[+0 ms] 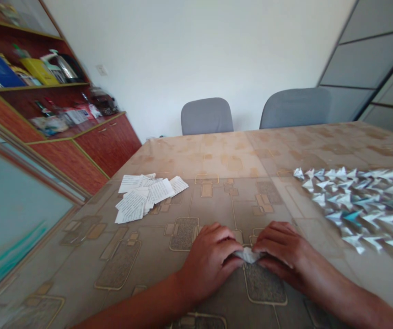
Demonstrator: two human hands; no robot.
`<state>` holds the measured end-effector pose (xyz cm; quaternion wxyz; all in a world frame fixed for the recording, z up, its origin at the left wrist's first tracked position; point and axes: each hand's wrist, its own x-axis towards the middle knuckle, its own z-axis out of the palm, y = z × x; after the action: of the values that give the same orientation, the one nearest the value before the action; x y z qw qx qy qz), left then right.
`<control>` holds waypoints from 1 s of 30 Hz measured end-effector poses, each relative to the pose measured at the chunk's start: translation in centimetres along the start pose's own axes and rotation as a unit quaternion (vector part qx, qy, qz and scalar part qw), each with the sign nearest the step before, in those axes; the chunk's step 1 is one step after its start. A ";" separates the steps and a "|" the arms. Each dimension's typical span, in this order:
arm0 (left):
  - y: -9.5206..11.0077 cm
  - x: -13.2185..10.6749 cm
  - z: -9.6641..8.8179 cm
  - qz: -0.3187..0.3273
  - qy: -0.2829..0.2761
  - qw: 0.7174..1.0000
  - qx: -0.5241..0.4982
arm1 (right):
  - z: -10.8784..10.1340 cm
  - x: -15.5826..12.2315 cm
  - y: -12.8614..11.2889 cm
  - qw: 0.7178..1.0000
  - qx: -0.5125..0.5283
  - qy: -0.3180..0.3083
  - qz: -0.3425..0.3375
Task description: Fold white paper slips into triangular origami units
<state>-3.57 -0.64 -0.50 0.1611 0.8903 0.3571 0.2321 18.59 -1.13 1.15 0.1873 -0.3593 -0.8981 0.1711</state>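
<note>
A small folded piece of printed paper (249,255) is held between my two hands, just above the patterned tablecloth. My left hand (213,258) pinches its left end between thumb and fingers. At the right end, my right hand (283,251) grips it the same way. Only the middle of the paper shows; the fingers cover both ends. To the left lies a loose pile of printed paper slips (144,195). On the right, many small folded paper pieces (364,201) stand in rows, mostly white, one with a teal patch.
The table (217,160) has a patterned cover. Behind it stand two grey chairs, a left one (206,116) and a right one (295,108), against a white wall. A reddish wooden cabinet (110,141) with filled shelves is at the left.
</note>
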 end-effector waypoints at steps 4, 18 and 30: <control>0.0 0.0 0.0 0.003 -0.009 1.000 0.004 | 0.4 0.0 0.0 1.000 -0.002 0.002 0.002; 0.2 0.1 0.1 -0.010 -0.002 1.000 -0.009 | 0.9 0.2 -0.1 0.999 0.005 0.018 0.039; 0.0 0.1 -0.1 -0.014 -0.003 1.000 -0.027 | 0.8 0.2 0.1 0.999 0.020 0.022 0.036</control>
<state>-3.50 -0.55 -0.39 0.1896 0.8813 0.3625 0.2365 18.16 -1.12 0.48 0.2078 -0.3914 -0.8766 0.1873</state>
